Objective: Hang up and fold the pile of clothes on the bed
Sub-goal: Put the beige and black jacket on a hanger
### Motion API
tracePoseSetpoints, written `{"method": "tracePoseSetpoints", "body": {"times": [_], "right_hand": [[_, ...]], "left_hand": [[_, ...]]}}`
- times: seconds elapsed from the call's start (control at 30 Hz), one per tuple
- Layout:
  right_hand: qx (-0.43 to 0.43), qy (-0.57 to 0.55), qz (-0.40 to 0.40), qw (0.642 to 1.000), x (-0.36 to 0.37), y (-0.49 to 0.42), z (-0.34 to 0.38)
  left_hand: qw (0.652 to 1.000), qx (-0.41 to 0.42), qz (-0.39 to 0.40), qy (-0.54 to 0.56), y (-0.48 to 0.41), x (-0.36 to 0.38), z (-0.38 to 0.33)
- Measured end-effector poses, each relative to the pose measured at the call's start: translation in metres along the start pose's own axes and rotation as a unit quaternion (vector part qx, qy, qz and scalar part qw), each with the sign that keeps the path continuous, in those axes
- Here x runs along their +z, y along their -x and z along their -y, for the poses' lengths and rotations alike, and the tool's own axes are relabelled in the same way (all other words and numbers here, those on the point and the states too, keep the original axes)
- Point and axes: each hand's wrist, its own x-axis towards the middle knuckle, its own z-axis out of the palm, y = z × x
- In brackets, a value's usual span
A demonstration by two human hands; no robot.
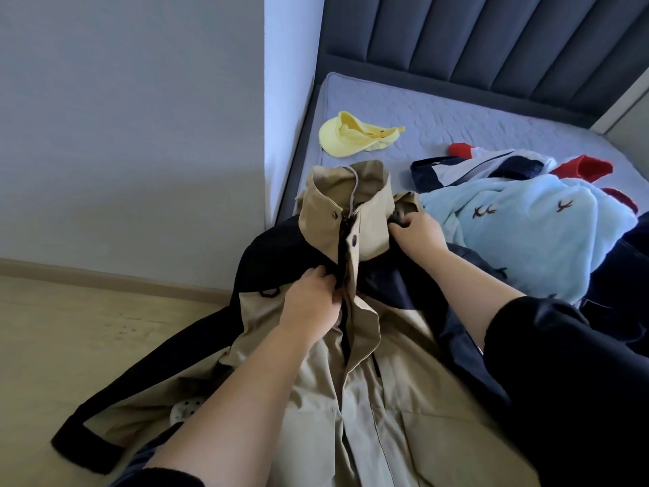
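Fastening is judged the step in hand. The beige and black zip-front jacket (368, 398) is draped over the near left corner of the grey quilted bed (439, 114). Its front placket is pinched by the left hand (309, 304), and its shoulder fabric is gripped by the right hand (418, 233). Both front edges should be aligned before closing. The zip slider cannot be made out, and the hem is cut off below.

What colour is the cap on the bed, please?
The cap is pale yellow; head view.
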Motion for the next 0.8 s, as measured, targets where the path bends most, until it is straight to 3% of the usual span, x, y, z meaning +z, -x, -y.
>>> {"method": "tracePoseSetpoints", "body": {"times": [0.07,0.2,0.33,0.43,0.53,0.67,0.8], "right_hand": [[-0.003,-0.013,0.004,1.0,0.0,0.001,0.006],[-0.012,0.051,0.034,0.998,-0.002,-0.001,0.001],[0.007,0.023,0.161,0.987,-0.002,0.006,-0.015],[-0.026,0.092,0.207,0.974,0.008,0.012,-0.023],[-0.037,0.05,0.109,0.992,0.018,0.014,-0.024],[0.008,-0.154,-0.101,0.983,0.002,0.008,0.001],[-0.079,-0.193,-0.098,0.973,-0.022,-0.021,0.057]], "left_hand": [[0.999,0.031,-0.008,-0.018,0.0,-0.006,-0.002],[1.0,0.012,-0.002,0.002,0.008,-0.013,-0.007],[0.999,-0.012,0.012,0.033,0.016,-0.017,-0.01],[0.999,0.007,0.034,0.019,0.016,-0.018,-0.006],[0.998,0.018,0.047,0.034,0.018,-0.017,-0.003],[0.998,0.034,0.045,0.027,0.019,-0.011,0.001],[0.998,0.043,0.044,0.021,0.01,-0.007,0.006]]}}
